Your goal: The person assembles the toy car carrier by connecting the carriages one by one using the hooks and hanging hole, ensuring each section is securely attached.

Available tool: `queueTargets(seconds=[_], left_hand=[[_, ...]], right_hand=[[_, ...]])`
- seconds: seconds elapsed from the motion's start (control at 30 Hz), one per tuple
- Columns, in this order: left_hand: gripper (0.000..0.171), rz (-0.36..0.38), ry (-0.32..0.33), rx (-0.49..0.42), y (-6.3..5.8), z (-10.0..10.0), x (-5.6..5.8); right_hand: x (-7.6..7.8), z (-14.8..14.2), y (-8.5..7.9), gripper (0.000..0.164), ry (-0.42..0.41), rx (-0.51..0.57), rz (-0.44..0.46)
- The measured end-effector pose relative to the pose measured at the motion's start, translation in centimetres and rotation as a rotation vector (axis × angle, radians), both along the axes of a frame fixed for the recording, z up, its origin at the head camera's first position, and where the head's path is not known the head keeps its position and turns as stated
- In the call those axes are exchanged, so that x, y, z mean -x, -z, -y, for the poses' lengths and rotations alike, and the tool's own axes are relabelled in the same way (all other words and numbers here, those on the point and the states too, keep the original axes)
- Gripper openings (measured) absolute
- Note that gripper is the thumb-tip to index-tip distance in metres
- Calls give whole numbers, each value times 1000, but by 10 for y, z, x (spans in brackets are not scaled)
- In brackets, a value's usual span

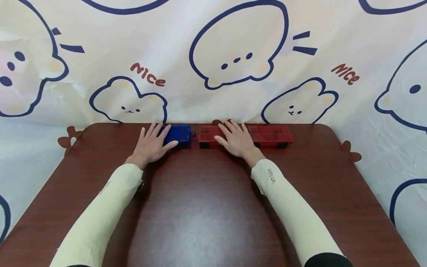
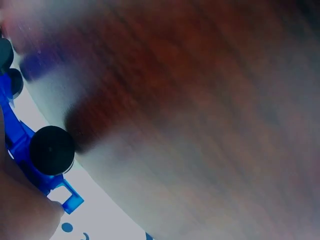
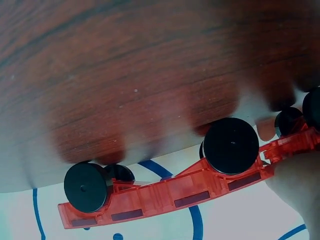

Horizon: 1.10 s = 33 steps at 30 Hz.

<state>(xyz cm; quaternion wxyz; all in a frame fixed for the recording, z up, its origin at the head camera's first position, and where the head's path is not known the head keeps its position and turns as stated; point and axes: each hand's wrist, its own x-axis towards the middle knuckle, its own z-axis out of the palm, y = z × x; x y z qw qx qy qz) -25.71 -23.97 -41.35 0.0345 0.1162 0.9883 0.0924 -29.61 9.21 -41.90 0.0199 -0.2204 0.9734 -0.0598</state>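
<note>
My left hand (image 1: 150, 144) rests with spread, mostly straight fingers over a translucent blue toy wagon (image 1: 181, 134) at the table's far edge. The left wrist view shows the wagon's black wheel (image 2: 51, 150) and a square coupling loop (image 2: 74, 201) beside the hand. To the right, my right hand (image 1: 239, 142) lies, fingers spread, across the joint between two translucent red toy wagons, the left one (image 1: 205, 135) and the right one (image 1: 271, 134). It hides their coupling in the head view. In the right wrist view, the right red wagon (image 3: 160, 192) has black wheels. A narrow gap separates blue from red.
The dark brown wooden table (image 1: 200, 207) spreads out in front of the wagons. Close behind its far edge hangs a white cloth (image 1: 213, 104) with cartoon bears, which also covers both sides.
</note>
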Motion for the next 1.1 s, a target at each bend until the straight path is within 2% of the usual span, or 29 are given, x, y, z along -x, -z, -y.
queueTargets(seconds=[0.27,0.47,0.73,1.1], left_hand=[[95,9,5,35,-2,0,1],[95,-15,1,32,-6,0,5],[95,-14,4,14,-6,-4,5],[93,-31,-23,22,-9,-12,5]], right_hand=[[1,-2,-2,76,-24,-9,7],[2,-4,-10,75,-24,5,-12],[3,-10,-14,75,-31,32,-32],[4,-27,-16,74,15,59,-55]])
